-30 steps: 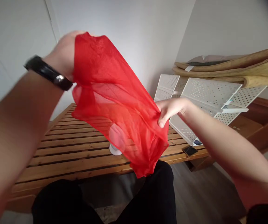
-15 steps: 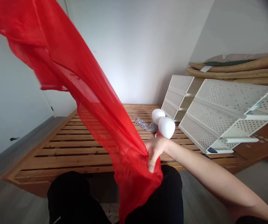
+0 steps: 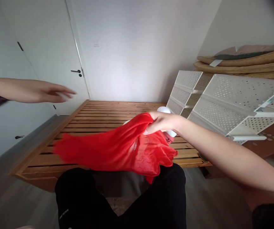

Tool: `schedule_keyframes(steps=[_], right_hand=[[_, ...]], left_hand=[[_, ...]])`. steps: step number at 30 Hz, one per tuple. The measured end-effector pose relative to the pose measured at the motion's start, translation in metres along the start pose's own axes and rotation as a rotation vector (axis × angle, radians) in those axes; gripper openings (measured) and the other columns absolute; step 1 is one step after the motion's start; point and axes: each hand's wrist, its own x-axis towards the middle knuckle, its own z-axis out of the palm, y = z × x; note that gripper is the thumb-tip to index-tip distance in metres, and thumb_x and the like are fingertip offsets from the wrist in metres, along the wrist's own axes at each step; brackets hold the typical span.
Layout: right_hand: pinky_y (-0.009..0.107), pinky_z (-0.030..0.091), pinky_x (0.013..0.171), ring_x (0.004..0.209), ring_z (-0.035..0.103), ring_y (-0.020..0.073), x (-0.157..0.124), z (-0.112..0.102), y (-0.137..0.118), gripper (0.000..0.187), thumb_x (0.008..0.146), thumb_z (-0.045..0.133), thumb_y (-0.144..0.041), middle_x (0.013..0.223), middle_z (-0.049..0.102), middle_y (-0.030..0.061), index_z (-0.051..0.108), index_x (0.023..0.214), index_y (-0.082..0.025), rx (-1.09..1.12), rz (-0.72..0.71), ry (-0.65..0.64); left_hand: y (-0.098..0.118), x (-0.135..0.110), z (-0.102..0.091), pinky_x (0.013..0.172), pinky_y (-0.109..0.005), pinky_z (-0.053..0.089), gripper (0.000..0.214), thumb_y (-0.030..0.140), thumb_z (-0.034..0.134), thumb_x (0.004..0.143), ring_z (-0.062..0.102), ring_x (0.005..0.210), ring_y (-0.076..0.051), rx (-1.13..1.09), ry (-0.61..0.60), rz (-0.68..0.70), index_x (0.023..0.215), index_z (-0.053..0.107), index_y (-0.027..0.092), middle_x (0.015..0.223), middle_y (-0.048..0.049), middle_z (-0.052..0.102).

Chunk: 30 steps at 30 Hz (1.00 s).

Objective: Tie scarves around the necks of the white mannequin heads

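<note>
My right hand (image 3: 162, 122) is closed on a sheer red cloth (image 3: 113, 149), pinching its upper edge. The cloth trails leftward in the air above the front of a slatted wooden bed frame (image 3: 96, 116) and over my black-trousered knees (image 3: 122, 200). My left hand (image 3: 50, 92) is held out at the left, fingers stretched and apart, holding nothing and well clear of the cloth. A dark watch strap shows on that wrist at the frame's edge. A white rounded object (image 3: 164, 110) is partly hidden behind my right hand.
White perforated shelf panels (image 3: 222, 101) lean on the frame's right side. Rolled tan mats (image 3: 243, 62) lie beyond them. A white door with a dark handle (image 3: 76, 71) stands at the back left. Grey floor runs along the left.
My left hand has let go of the cloth and moved out left. The cloth, stretched high before, now hangs low from my right hand alone, which has risen slightly.
</note>
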Motion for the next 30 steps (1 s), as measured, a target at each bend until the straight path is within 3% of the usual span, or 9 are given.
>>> schedule_keyframes(steps=[2, 5, 7, 9, 12, 17, 22, 26, 30], right_hand=[[0.019, 0.057, 0.072, 0.077, 0.07, 0.0111, 0.018, 0.011, -0.017, 0.028, 0.084, 0.085, -0.038, 0.086, 0.074, 0.0005, 0.073, 0.094, -0.014, -0.077, -0.008, -0.023], [0.017, 0.052, 0.062, 0.065, 0.064, 0.0073, 0.037, 0.025, -0.039, 0.029, 0.09, 0.08, -0.041, 0.076, 0.069, -0.0019, 0.072, 0.092, -0.013, -0.175, 0.063, -0.093], [0.018, 0.051, 0.06, 0.063, 0.062, 0.007, 0.039, 0.025, -0.05, 0.032, 0.09, 0.08, -0.044, 0.073, 0.068, -0.0019, 0.072, 0.092, -0.013, -0.233, 0.141, -0.156], [0.019, 0.053, 0.062, 0.065, 0.064, 0.0084, 0.032, 0.016, -0.057, 0.036, 0.088, 0.081, -0.047, 0.077, 0.07, -0.0006, 0.073, 0.096, -0.013, -0.277, 0.224, -0.163], [0.022, 0.058, 0.067, 0.073, 0.069, 0.0126, 0.013, -0.002, -0.068, 0.042, 0.083, 0.085, -0.052, 0.085, 0.075, 0.0007, 0.076, 0.105, -0.017, -0.336, 0.407, -0.157], [0.022, 0.06, 0.072, 0.082, 0.074, 0.0181, -0.011, -0.015, -0.077, 0.043, 0.065, 0.098, -0.043, 0.08, 0.075, 0.0002, 0.074, 0.085, -0.014, -0.462, 0.707, -0.264], [0.022, 0.058, 0.064, 0.07, 0.072, 0.0175, -0.017, -0.014, -0.074, 0.034, 0.057, 0.099, -0.022, 0.067, 0.069, -0.0022, 0.068, 0.071, -0.014, -0.446, 0.585, -0.037], [0.023, 0.057, 0.061, 0.064, 0.067, 0.0149, -0.022, -0.019, -0.064, 0.027, 0.064, 0.092, -0.02, 0.066, 0.068, -0.0018, 0.066, 0.069, -0.015, -0.349, 0.487, 0.059], [0.021, 0.055, 0.057, 0.061, 0.065, 0.012, -0.028, -0.024, -0.046, 0.025, 0.068, 0.089, -0.024, 0.073, 0.071, -0.0006, 0.068, 0.079, -0.016, -0.208, 0.312, 0.2]], left_hand=[[0.022, -0.009, 0.031, 0.107, -0.06, 0.038, 0.065, 0.061, 0.056, 0.087, 0.06, 0.132, -0.032, -0.133, -0.321, 0.102, 0.13, 0.07, 0.014, 0.117, -0.0051, 0.073], [0.061, -0.031, 0.098, 0.103, -0.051, 0.053, 0.068, 0.06, 0.09, 0.064, 0.062, 0.13, -0.038, -0.595, -0.41, 0.339, 0.116, 0.074, 0.019, 0.112, -0.0132, 0.074], [0.076, -0.045, 0.134, 0.095, -0.047, 0.058, 0.062, 0.064, 0.085, 0.073, 0.068, 0.118, -0.036, -0.804, -0.5, 0.437, 0.111, 0.075, 0.017, 0.104, -0.0141, 0.074], [0.08, -0.051, 0.148, 0.084, -0.041, 0.061, 0.05, 0.062, 0.079, 0.082, 0.074, 0.099, -0.031, -0.852, -0.674, 0.457, 0.104, 0.076, 0.017, 0.096, -0.0122, 0.076], [0.074, -0.041, 0.131, 0.068, -0.031, 0.058, 0.034, 0.05, 0.083, 0.082, 0.072, 0.073, -0.022, -0.682, -0.902, 0.393, 0.093, 0.079, 0.018, 0.082, -0.0071, 0.076], [0.068, -0.007, 0.08, 0.061, -0.025, 0.054, 0.034, 0.051, 0.082, 0.08, 0.067, 0.067, -0.019, -0.251, -1.05, 0.167, 0.093, 0.079, 0.019, 0.075, -0.0027, 0.073], [0.075, 0.004, 0.074, 0.062, -0.024, 0.052, 0.041, 0.057, 0.084, 0.077, 0.064, 0.066, -0.018, -0.224, -1.047, 0.176, 0.085, 0.076, 0.018, 0.072, -0.0021, 0.069], [0.077, 0.003, 0.084, 0.063, -0.025, 0.053, 0.046, 0.057, 0.092, 0.067, 0.064, 0.066, -0.019, -0.403, -1.038, 0.282, 0.082, 0.074, 0.017, 0.068, -0.0022, 0.067], [0.075, -0.001, 0.091, 0.075, -0.025, 0.055, 0.04, 0.052, 0.086, 0.079, 0.068, 0.077, -0.019, -0.588, -1.03, 0.399, 0.097, 0.076, 0.018, 0.075, -0.0025, 0.07]])
